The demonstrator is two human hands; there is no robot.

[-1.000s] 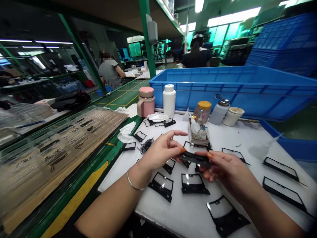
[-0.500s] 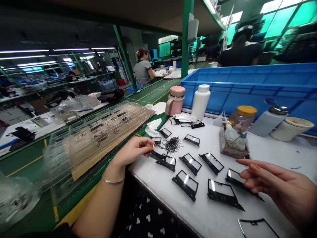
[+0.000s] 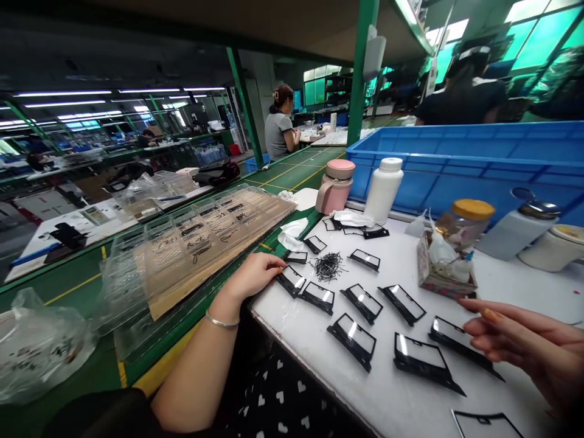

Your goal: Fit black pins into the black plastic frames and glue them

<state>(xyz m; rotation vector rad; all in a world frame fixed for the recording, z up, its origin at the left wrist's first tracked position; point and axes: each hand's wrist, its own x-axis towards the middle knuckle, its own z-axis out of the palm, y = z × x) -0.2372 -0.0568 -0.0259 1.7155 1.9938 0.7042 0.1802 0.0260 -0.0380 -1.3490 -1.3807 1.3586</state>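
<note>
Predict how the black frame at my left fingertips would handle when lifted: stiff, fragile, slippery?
The black frame at the left hand looks stiff, with no visible sag. Its thin rim could snap sooner than its broader band. Glints inside suggest a smooth pane, perhaps slippery.

The lower part of one black frame [image 3: 486, 421] is cut off by the bottom edge. My right hand [image 3: 529, 344] runs out at the right, partly hiding the long frame [image 3: 460, 342] beneath it.
</note>
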